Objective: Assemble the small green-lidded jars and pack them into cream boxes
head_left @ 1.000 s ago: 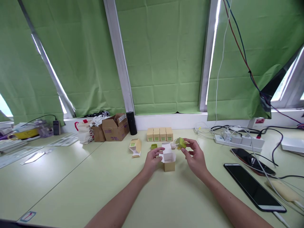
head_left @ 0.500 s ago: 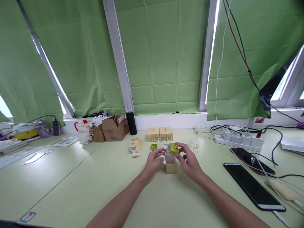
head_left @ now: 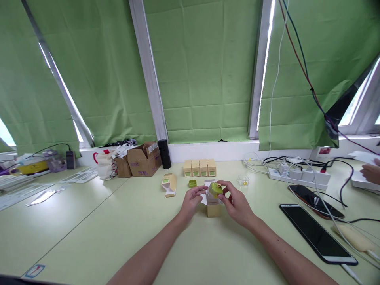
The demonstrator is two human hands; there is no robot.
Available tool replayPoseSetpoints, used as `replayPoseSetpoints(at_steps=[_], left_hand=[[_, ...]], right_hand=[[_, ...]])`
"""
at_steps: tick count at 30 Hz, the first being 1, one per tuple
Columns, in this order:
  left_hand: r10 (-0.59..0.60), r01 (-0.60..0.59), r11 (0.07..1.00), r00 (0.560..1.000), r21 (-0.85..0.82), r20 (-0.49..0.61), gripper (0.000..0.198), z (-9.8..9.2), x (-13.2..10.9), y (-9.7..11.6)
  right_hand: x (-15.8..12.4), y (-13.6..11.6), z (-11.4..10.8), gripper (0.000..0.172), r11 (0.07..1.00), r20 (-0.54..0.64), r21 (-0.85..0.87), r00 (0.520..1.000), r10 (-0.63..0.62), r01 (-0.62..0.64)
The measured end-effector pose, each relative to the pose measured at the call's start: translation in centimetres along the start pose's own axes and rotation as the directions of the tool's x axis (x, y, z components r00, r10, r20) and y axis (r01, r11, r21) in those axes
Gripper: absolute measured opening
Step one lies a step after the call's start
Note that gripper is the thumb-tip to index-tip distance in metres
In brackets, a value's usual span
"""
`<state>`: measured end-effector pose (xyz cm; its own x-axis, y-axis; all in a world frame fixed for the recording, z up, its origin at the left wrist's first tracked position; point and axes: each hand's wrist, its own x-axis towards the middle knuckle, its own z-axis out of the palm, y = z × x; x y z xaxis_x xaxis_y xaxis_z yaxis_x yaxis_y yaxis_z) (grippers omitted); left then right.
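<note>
Between my hands, a small clear container with a green lid [head_left: 215, 189] is just above an open kraft box [head_left: 214, 210] with white inner flaps. My right hand [head_left: 236, 202] grips the green lid at its right side with thumb and fingers. At the box's left flap, my left hand [head_left: 191, 202] has its fingers bent close together; whether they pinch the flap is hard to tell. Behind my left hand sits a small green piece [head_left: 192, 183]. An opened kraft box [head_left: 169, 185] stands to the left, and a small clear cup [head_left: 243, 180] to the right.
Several closed kraft boxes [head_left: 199, 168] stand in a row at the back, beside a black cylinder [head_left: 164, 154] and a cardboard carton [head_left: 144, 159]. A phone [head_left: 317, 232], cables and a power strip [head_left: 298, 177] lie right. Another person's hand [head_left: 371, 173] holds paper at the right edge.
The green-lidded container has tilted more upright and moved slightly down and left, over the box. Another person's hand with white paper has appeared at the right edge.
</note>
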<state>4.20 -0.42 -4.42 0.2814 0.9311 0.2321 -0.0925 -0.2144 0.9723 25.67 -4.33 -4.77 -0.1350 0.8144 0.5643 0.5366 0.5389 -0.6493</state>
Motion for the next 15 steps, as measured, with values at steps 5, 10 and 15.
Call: replayPoseSetpoints(at_steps=[5, 10, 15], left_hand=[[-0.005, 0.005, 1.000, 1.000, -0.001, -0.004, 0.047, -0.06, 0.17, -0.20], [-0.004, 0.004, 1.000, 1.000, -0.010, 0.010, 0.048, -0.04, 0.28, -0.25], [0.009, -0.009, 1.000, 1.000, 0.007, -0.012, 0.046, 0.22, -0.08, 0.24]], right_hand=[[-0.12, -0.51, -0.01, 0.033, 0.998, 0.016, -0.012, 0.998, -0.066, 0.066], [-0.34, -0.37, 0.26, 0.035, 0.996, 0.032, -0.013, 0.995, -0.090, 0.091], [-0.60, -0.26, 0.41, 0.036, 0.997, 0.080, -0.042, 0.995, -0.065, 0.069]])
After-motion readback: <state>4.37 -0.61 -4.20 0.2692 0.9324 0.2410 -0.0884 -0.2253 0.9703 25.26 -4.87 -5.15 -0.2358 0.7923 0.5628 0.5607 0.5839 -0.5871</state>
